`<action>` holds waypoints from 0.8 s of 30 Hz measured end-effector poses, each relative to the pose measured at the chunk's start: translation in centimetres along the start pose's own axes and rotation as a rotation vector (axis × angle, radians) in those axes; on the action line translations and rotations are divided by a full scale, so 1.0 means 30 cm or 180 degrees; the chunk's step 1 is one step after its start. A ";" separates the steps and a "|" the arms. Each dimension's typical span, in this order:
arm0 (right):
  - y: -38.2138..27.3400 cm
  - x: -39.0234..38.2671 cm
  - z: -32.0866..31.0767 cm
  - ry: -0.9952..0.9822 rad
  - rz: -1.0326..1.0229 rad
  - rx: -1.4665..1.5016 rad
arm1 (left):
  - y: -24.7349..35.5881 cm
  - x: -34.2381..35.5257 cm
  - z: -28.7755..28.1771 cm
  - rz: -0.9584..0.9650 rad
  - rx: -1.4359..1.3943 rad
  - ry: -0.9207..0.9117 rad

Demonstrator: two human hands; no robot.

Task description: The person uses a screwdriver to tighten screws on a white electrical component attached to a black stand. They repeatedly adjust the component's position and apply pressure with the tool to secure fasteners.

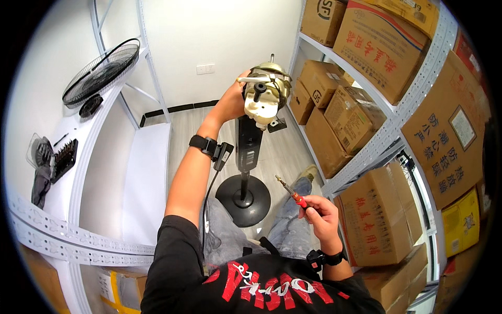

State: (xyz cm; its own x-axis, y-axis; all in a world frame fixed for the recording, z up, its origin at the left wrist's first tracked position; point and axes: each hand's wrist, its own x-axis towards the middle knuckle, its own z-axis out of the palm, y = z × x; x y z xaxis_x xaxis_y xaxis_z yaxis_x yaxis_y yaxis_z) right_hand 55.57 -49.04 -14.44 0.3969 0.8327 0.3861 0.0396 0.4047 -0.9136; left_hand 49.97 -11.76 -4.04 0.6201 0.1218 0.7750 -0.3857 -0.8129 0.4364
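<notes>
An exposed fan motor [269,97], with a cream gear housing and a metal shaft pointing up, tops a black fan stand. My left hand [234,100] is closed around the motor's left side; its fingertips are partly hidden behind it. Below run the stand's black column [248,146] and round black base [230,201], which rests on the floor between my legs. Lower right of the motor, my right hand [322,217] grips a screwdriver [299,199] by its red handle. The metal tip points up and left, apart from the motor.
A fan grille [107,70] and a round black part [91,106] lie on the left shelf [86,152], near a bit set [64,162]. Cardboard boxes [374,49] fill the right shelves. A socket [205,69] is on the back wall.
</notes>
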 end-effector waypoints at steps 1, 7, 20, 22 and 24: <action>-0.001 -0.001 -0.001 0.0021 0.0010 0.0019 | -0.004 -0.005 0.006 0.0077 0.0026 0.0024; 0.007 0.000 -0.001 0.0059 0.0099 0.0127 | -0.090 -0.072 0.069 0.0090 0.0263 0.0555; -0.027 -0.001 -0.002 0.0282 0.0210 0.0045 | -0.127 -0.019 0.113 -0.1402 0.0591 0.1405; -0.026 0.004 0.006 0.0310 0.0195 0.0015 | -0.112 -0.026 0.100 -0.1245 0.0403 0.1206; -0.017 0.005 0.017 0.0319 0.0140 0.0023 | -0.058 -0.033 0.096 -0.1239 0.0305 0.1076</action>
State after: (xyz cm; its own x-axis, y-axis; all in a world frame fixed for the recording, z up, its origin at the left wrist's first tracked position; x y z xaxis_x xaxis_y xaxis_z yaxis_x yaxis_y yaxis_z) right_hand 55.13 -48.93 -13.84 0.4877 0.8079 0.3307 0.0138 0.3716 -0.9283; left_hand 51.99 -12.11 -6.87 0.4438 0.5896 0.6749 -0.0966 -0.7172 0.6901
